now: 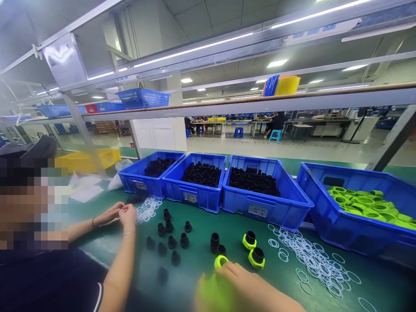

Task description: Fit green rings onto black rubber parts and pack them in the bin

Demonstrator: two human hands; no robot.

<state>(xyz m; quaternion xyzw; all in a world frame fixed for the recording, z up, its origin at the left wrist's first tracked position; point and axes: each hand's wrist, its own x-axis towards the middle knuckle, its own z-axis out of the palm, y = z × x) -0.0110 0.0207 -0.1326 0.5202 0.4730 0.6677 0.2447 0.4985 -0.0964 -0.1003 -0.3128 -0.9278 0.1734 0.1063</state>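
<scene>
Ring nut [217, 261] in lime green, grasped by the right hand [242, 281], is probably light, stiff plastic — best pinched around its outer rim — while the left hand cannot be made out.

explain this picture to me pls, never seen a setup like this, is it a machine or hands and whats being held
No robot here, just a person's bare hands. The single picture comes from a camera worn on that person's head, looking forward and down. Their right hand reaches in from the bottom and seems to hold a lime-green ring, though motion blurs that area; the left hand can't be made out clearly.

On the green table stand black fittings, two wearing lime-green collars, beside loose white rings. Blue bins line the back. The hands at left belong to a co-worker.
</scene>
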